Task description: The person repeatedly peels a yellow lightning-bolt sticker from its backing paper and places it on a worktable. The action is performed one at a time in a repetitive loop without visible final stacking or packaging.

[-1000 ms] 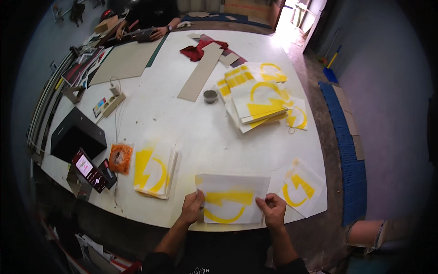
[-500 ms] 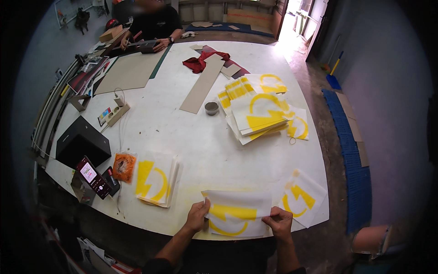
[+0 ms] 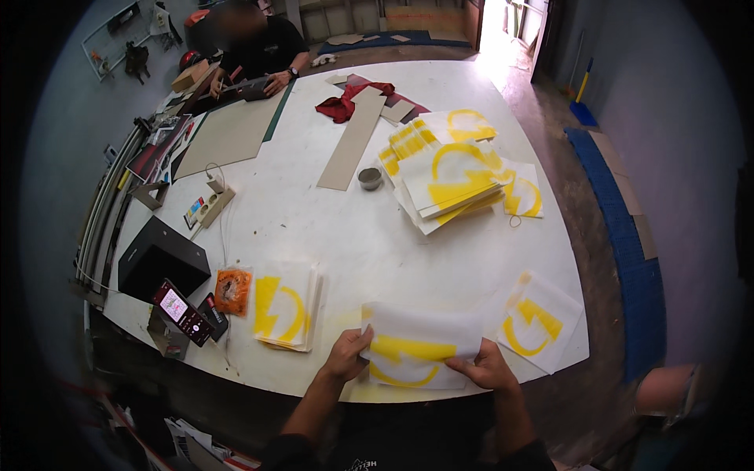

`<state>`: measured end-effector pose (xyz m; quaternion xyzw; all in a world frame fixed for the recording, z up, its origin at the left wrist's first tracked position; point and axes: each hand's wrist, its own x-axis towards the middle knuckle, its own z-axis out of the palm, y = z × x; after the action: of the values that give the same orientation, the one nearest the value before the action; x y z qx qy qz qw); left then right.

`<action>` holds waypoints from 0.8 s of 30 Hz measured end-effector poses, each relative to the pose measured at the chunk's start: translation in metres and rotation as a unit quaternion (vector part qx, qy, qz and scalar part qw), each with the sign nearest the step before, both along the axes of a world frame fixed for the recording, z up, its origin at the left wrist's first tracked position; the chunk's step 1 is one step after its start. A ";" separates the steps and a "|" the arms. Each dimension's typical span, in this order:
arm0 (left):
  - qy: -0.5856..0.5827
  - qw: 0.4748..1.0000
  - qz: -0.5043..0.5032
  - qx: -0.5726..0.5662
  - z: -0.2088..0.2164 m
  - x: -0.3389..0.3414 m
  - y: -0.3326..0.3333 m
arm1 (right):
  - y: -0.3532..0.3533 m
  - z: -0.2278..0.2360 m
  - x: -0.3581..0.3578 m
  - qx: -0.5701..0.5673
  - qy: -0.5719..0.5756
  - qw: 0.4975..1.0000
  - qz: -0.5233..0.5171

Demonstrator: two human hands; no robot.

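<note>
Between my hands, at the table's near edge, is a white sheet (image 3: pixel 424 323) with a yellow printed emblem. My left hand (image 3: pixel 348 353) pinches its left edge, and my right hand (image 3: pixel 481 366) grips its right side with the thumb on top. Left of it lies a neat stack of white sheets (image 3: pixel 281 312) with the same yellow emblem. Another printed sheet (image 3: pixel 538 323) rests to the right of my right hand. Farther off, at the right, is a larger loose pile of printed sheets (image 3: pixel 452 177).
Left on the white table (image 3: pixel 290 212) are a black box (image 3: pixel 163 257), a phone (image 3: pixel 182 311), an orange packet (image 3: pixel 233 291) and a power strip (image 3: pixel 212 208). A small round container (image 3: pixel 370 179), a board strip (image 3: pixel 353 141) and a red cloth (image 3: pixel 338 107) lie farther back. Across the table sits another person (image 3: pixel 263 47).
My right thumb has slid inward onto the sheet, and its top edge has risen and spread. The whole view has shifted slightly.
</note>
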<state>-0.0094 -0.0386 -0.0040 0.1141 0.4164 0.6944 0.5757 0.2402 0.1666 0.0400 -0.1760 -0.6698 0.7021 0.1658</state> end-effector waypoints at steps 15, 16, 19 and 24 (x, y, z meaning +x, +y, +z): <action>0.119 0.989 -0.032 -0.077 -0.019 -0.003 0.000 | 0.009 -0.020 0.024 -0.080 0.031 0.994 0.074; 0.150 0.984 -0.049 -0.081 -0.007 -0.003 0.003 | 0.006 -0.013 0.019 -0.049 0.019 0.997 0.055; 0.220 0.973 -0.034 -0.065 0.006 -0.009 0.008 | -0.001 -0.008 -0.002 -0.070 -0.007 0.997 -0.035; 0.259 0.964 0.012 -0.066 0.004 -0.028 0.017 | 0.004 -0.005 -0.023 -0.055 0.006 0.997 -0.062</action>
<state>-0.0373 -0.0213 -0.0001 0.2466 0.5975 0.6191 0.4459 0.2171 0.1707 0.0350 -0.2224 -0.6168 0.7273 0.2030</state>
